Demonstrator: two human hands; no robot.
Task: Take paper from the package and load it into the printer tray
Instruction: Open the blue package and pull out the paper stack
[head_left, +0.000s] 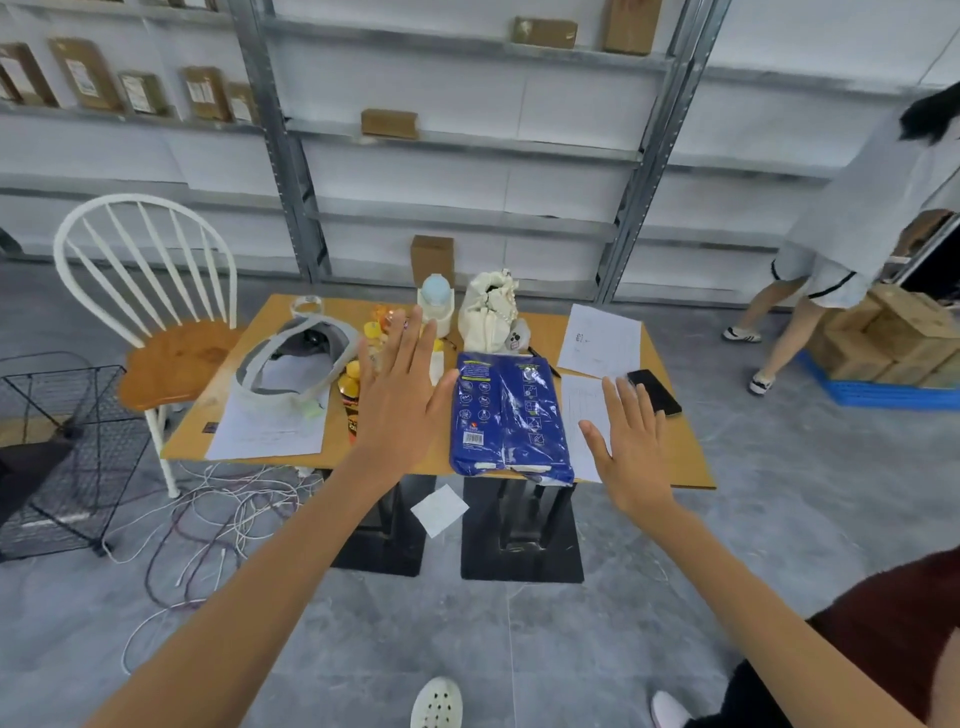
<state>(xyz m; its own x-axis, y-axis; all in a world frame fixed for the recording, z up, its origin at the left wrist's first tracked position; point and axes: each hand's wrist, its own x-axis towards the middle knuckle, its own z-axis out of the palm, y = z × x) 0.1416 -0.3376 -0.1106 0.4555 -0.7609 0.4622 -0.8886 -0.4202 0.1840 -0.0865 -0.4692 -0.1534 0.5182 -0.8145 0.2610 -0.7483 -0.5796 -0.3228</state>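
Head view: cluttered wooden table (685, 457) before grey metal shelving (467, 140).

The blue paper package (511, 415) lies flat (still sealed) at the table's near edge.

Grey tile floor (779, 519), cables (218, 519) loose on it. Metal shelving (467, 135) w/ cardboard boxes along back wall. White spindle chair (156, 312) beside wooden desk (691, 457).
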